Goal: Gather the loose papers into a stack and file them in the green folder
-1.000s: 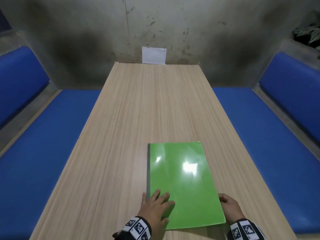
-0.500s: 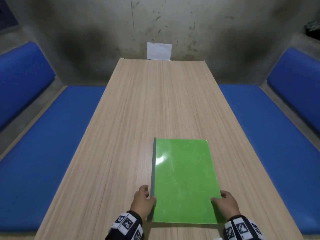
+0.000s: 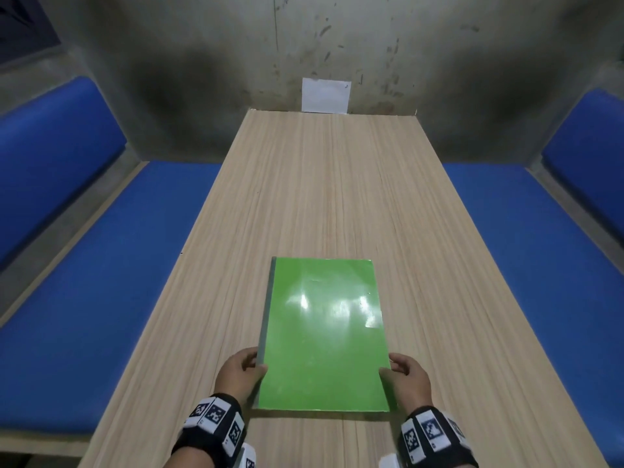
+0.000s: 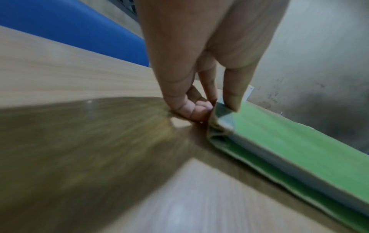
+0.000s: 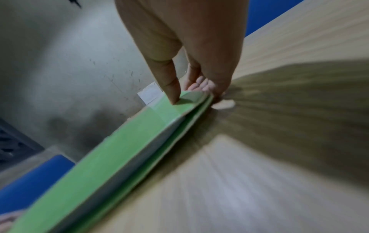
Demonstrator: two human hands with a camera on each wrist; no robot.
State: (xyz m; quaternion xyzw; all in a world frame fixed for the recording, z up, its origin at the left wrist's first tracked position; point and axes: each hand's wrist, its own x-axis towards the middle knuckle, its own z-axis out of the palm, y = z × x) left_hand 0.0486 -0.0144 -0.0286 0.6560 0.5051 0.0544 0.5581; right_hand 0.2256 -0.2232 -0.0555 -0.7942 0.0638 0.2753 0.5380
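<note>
The green folder [image 3: 324,336] lies closed on the wooden table [image 3: 324,184], near its front edge, grey spine to the left. White paper edges [image 4: 279,151] show between its covers. My left hand [image 3: 241,371] pinches the spine side near the front corner, thumb on top and fingers [image 4: 196,109] curled beneath. My right hand [image 3: 403,374] pinches the open side of the folder [image 5: 123,151] the same way, thumb [image 5: 171,88] on the cover. The front end of the folder looks slightly lifted.
A white sheet [image 3: 326,95] is fixed to the grey wall beyond the table's far end. Blue padded benches [image 3: 111,285] run along both sides of the table, the right bench [image 3: 526,265] mirroring the left.
My left hand slid off the cover to the spine edge and now pinches it. The right hand took hold of the opposite edge. The folder was squared up to the table.
</note>
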